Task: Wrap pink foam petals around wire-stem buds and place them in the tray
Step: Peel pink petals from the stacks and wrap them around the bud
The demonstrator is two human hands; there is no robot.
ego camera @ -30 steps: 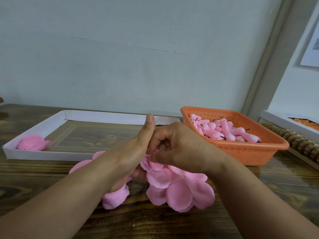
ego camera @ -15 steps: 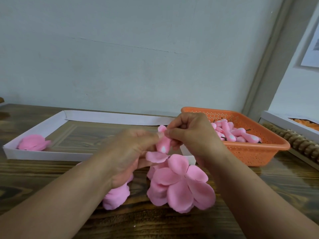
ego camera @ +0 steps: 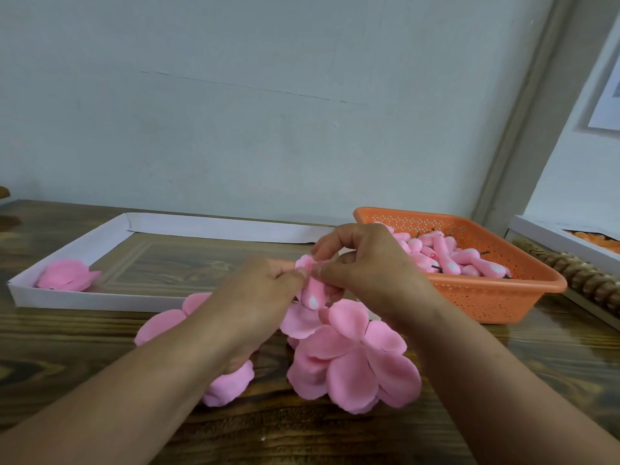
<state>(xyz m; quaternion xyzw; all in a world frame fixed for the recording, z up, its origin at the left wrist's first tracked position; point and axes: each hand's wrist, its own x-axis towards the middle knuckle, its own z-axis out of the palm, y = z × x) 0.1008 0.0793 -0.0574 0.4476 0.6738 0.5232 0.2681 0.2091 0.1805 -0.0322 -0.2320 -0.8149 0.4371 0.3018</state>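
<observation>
Since 0.5 s ago both hands dropped slightly. Left hand (ego camera: 265,290) and right hand (ego camera: 365,266) both pinch the pink foam bud (ego camera: 313,290), steadying it for wrapping, above the loose pink foam petals (ego camera: 352,360). White cardboard tray (ego camera: 100,300) at 10 o'clock.

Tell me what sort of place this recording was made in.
Probably a small craft or piecework bench for making artificial flowers, indoors against a plain wall. An orange basket holds many pink buds, loose pink foam petals lie on the wooden table, and a white tray takes finished pieces.
</observation>
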